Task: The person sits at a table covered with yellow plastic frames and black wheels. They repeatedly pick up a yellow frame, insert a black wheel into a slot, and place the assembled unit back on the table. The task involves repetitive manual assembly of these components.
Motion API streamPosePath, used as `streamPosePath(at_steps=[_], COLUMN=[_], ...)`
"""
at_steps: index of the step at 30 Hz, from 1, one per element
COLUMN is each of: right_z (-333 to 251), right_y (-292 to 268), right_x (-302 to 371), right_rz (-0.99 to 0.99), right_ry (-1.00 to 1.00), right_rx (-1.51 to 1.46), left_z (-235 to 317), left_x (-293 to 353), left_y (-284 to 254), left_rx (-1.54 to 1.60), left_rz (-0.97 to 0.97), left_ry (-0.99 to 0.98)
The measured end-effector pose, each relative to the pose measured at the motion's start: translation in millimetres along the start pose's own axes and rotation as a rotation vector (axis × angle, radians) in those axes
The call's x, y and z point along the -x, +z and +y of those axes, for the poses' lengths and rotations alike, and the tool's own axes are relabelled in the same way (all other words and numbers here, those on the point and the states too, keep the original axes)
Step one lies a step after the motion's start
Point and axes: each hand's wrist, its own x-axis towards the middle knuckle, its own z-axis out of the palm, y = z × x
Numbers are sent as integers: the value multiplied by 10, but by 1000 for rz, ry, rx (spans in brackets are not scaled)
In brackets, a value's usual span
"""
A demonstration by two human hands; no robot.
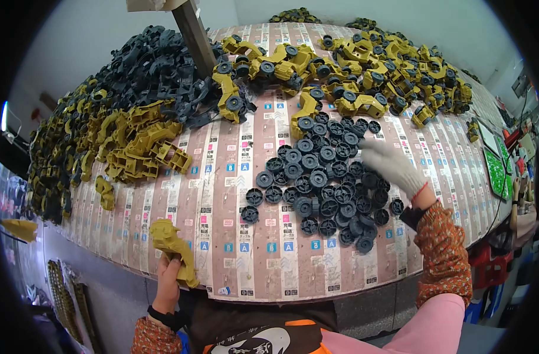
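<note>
My bare left hand (169,276) is closed around a yellow plastic toy vehicle body (174,248), held at the table's near edge. No wheels show on this body. My right hand (393,168) wears a white work glove and reaches over the right side of a pile of dark grey toy wheels (319,177). Its fingers stretch to the left, slightly blurred, and nothing shows in them. Some wheels lie with their spoked hollow side up, others with the hub side up.
Yellow toy vehicles with wheels (399,74) are heaped at the back right. Bare yellow bodies (136,141) and dark grey plastic parts (157,71) pile up on the left. A dark post (195,38) rises behind the table (246,259). A red stool (490,268) stands right.
</note>
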Motion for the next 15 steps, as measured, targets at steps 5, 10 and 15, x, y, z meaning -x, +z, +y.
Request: streamPosePath(at_steps=[5,10,15], right_z=[604,182,-291], right_y=[-147,179,311], right_x=[-702,-729,-155], right_rz=[289,203,-13], right_ry=[-332,-131,-225], right_rx=[777,419,375], left_z=[-22,-16,17], left_x=[-87,-27,-23], left_y=[42,-16,51], left_rx=[19,-34,-18], left_rz=[-47,-57,-72], left_ry=[-13,35,42])
